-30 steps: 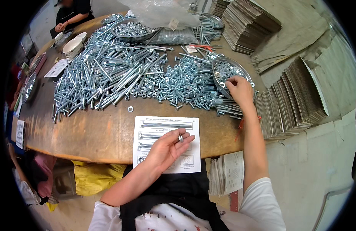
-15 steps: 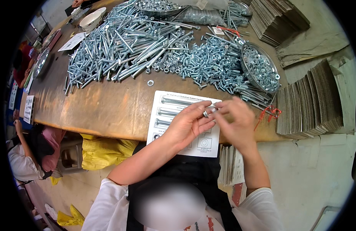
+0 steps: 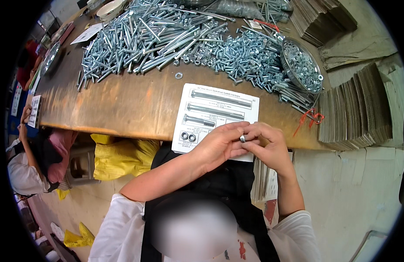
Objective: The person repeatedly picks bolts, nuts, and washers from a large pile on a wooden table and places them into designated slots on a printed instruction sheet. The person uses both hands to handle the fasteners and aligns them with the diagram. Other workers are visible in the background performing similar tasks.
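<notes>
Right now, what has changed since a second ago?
The bare right hand left the round silver metal bowl of washers, moving left and back toward the body to meet the bare left hand by the printed white paper sheet's near right corner. The small silver metal piece in the left hand is now between both hands. The heaped silver metal bolts and loose silver ring stayed put.

On a brown, curved-edged tabletop (image 3: 101, 105), long silvery metal bolts (image 3: 136, 41) are lying heaped left of short silvery metal bolts (image 3: 243, 54), and a round silvery metal tray (image 3: 286, 69) of flat silvery metal washers (image 3: 301, 61) is sitting right of both; before them a rectangular white paper sheet (image 3: 217, 113) is resting at the near edge, while stacked grey-brown flat cardboard (image 3: 357, 111) is standing beyond the tabletop's right edge
</notes>
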